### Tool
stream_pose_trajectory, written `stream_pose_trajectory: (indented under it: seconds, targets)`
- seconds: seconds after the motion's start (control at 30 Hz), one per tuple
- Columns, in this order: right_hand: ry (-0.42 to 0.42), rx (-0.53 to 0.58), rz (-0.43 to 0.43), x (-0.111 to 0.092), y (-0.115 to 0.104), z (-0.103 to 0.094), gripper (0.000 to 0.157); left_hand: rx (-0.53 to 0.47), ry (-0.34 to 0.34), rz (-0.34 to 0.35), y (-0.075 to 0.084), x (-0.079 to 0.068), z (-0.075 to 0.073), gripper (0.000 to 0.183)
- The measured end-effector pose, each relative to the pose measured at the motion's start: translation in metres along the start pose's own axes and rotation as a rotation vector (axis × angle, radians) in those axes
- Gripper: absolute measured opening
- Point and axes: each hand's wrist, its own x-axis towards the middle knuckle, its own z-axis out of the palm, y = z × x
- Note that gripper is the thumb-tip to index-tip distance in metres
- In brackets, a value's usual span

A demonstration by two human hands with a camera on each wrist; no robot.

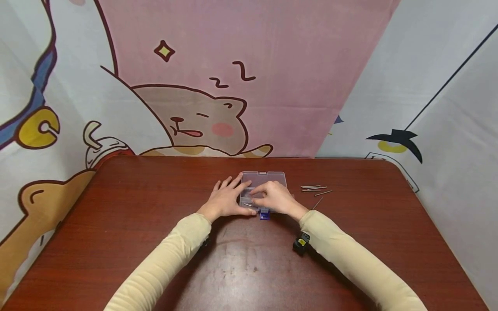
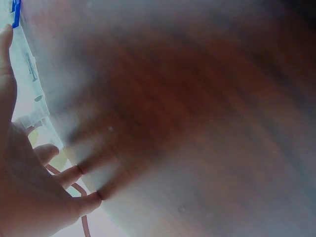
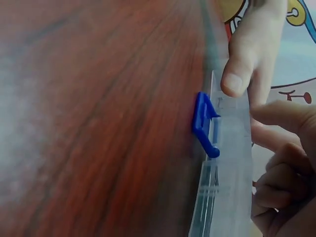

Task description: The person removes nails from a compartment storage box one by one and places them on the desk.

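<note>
A clear plastic compartment box [image 1: 261,176] lies with its lid raised at the back and a blue latch [image 1: 265,215] at its front edge. A few thin nails [image 1: 247,204] show in its front left compartment. My left hand [image 1: 225,202] rests along the box's left side, fingers spread and straight, thumb at the front edge near the latch. Over the box's right half, my right hand [image 1: 278,198] reaches in, index finger and thumb pointing down into the compartments, other fingers curled. I cannot tell whether its fingertips pinch anything.
Several loose nails [image 1: 311,186] lie on the brown table [image 1: 241,263] to the right of the box, with a single nail [image 1: 317,203] closer to my right wrist. Behind the table's far edge hangs a cartoon-printed cloth [image 1: 295,86].
</note>
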Motion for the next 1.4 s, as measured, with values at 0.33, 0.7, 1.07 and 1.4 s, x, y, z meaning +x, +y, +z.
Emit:
stream_pose_trajectory:
  seconds: [0.33, 0.7, 1.07, 1.4]
  targets:
    - [-0.172, -0.206, 0.101, 0.013, -0.015, 0.003, 0.032, -0.014, -0.003, -0.003, 0.0, 0.0, 0.0, 0.101]
    - [-0.214, -0.208, 0.146, 0.015, -0.018, 0.002, 0.027, 0.0, -0.011, 0.007, 0.001, 0.0, 0.0, 0.102]
    - [-0.202, -0.132, 0.218, 0.022, -0.018, 0.005, 0.018, 0.0, 0.012, 0.02, 0.0, -0.002, 0.0, 0.1]
    - [-0.078, 0.003, 0.237, 0.022, -0.012, 0.006, 0.006, 0.008, 0.022, 0.015, 0.001, 0.001, 0.001, 0.101]
